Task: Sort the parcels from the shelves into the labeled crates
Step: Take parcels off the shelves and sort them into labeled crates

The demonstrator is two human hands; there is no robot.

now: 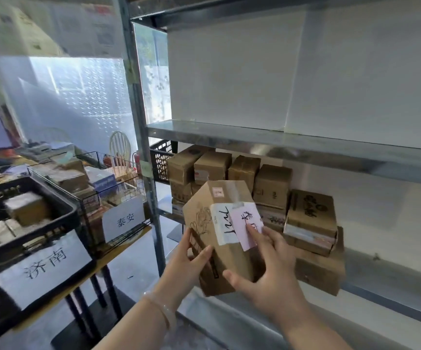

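storeroom with metal shelves on the right, a desk with labeled crates on the left. partly done: boxes already in the black crate and wire crate, more boxes left on the shelf. one parcel held in front of the shelf, tilted, long axis up and away, labels upward. left hand and right hand fingers clasped around its sides.
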